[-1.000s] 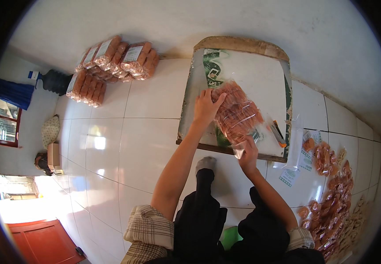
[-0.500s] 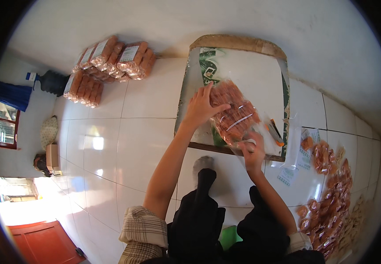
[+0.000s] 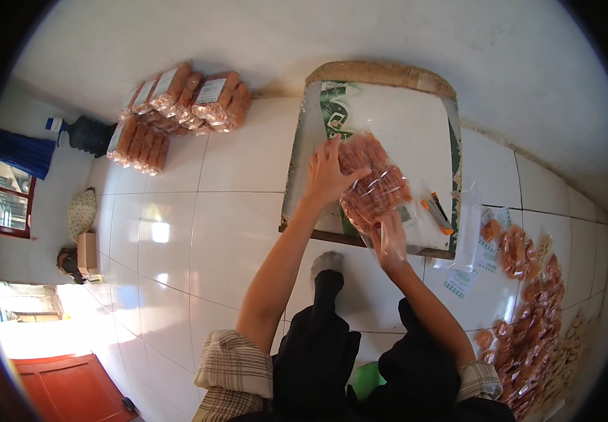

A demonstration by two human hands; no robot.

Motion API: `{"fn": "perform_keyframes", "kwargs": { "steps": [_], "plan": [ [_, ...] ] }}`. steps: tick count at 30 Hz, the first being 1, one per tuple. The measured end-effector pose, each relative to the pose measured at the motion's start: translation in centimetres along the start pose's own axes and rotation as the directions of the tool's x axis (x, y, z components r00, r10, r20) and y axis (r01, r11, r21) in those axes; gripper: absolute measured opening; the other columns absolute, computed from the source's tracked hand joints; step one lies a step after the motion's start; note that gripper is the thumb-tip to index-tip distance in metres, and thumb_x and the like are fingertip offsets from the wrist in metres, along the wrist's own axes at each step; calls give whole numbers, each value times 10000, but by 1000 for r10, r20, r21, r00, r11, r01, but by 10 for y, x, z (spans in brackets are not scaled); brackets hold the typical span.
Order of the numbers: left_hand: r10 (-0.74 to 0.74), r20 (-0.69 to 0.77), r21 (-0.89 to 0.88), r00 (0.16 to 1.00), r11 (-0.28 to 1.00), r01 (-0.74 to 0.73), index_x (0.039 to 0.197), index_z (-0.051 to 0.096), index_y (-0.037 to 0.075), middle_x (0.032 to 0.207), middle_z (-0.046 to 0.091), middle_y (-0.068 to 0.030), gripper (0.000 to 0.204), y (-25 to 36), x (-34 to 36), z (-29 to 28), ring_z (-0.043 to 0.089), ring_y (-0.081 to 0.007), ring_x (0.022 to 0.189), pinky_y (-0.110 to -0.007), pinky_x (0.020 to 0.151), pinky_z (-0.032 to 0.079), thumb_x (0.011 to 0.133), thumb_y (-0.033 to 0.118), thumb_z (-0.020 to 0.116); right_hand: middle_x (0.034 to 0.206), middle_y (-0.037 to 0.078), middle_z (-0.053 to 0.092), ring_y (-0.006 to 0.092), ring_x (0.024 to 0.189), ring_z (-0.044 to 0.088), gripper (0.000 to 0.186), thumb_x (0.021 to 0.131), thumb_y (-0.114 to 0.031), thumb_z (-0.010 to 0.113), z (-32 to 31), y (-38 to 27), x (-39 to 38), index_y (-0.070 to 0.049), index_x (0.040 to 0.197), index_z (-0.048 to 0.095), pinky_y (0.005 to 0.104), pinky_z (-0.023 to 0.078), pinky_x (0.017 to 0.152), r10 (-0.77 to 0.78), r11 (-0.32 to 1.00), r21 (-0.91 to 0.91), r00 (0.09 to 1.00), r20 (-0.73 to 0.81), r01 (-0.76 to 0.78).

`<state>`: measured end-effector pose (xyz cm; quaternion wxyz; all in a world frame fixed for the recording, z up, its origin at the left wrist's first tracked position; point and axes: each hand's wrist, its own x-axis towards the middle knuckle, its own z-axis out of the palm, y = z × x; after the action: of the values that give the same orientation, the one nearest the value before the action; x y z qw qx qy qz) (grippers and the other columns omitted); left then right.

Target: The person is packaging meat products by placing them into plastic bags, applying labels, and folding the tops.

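A clear plastic bag of orange-brown snacks [image 3: 374, 184] lies on a low board covered with white plastic sheet [image 3: 402, 119]. My left hand [image 3: 328, 176] rests flat on the bag's left side, fingers spread. My right hand [image 3: 388, 239] pinches the bag's open plastic end at the board's near edge. An orange-handled tool [image 3: 436, 212] lies on the board just right of the bag.
Stacks of filled snack packs [image 3: 177, 105] sit on the white tiled floor at far left by the wall. Loose snacks [image 3: 529, 295] and paper labels [image 3: 469, 271] spread over the floor at right. A dark water jug [image 3: 89, 133] stands by the wall.
The bag has been shifted slightly left and away on the board. My left hand moved with it, and my right hand rose a little while gripping the bag's end.
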<state>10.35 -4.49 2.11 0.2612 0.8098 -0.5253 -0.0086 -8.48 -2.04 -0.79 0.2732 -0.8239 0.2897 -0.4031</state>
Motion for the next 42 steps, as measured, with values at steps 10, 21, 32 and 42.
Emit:
{"fn": "perform_keyframes", "kwargs": {
  "steps": [10,21,32,42],
  "plan": [
    [-236,80,-801,968,563,204,1401,155,15,1302,294,-261,694,15,-97,24,313,-393,1182,-443,1015,216,914,393,473,910,137,600,286,794,608,132,802,-1,603,-2,-4,-15,-6,931,577,331,488,714,252,950,192,968,-1,-248],
    [-250,254,-575,934,737,354,1405,137,23,1280,319,-257,675,37,-81,20,354,-358,1155,-423,980,263,933,423,405,896,133,579,270,864,604,124,804,-9,589,11,-4,5,0,924,558,327,478,754,422,861,364,898,-124,-354],
    [-183,410,-257,894,917,306,889,397,40,652,579,-215,296,42,-120,-6,568,-424,606,-502,541,451,951,330,390,904,143,598,250,791,594,104,836,-37,565,-2,-2,-6,39,901,595,304,461,729,292,880,349,946,137,-322],
    [41,380,-249,924,967,59,908,454,45,638,576,-204,215,23,-125,-13,572,-406,604,-514,543,444,937,254,414,928,118,604,223,861,587,199,861,-21,504,16,17,-4,-22,1014,630,296,451,788,314,842,360,907,281,-402]
  ]
}}
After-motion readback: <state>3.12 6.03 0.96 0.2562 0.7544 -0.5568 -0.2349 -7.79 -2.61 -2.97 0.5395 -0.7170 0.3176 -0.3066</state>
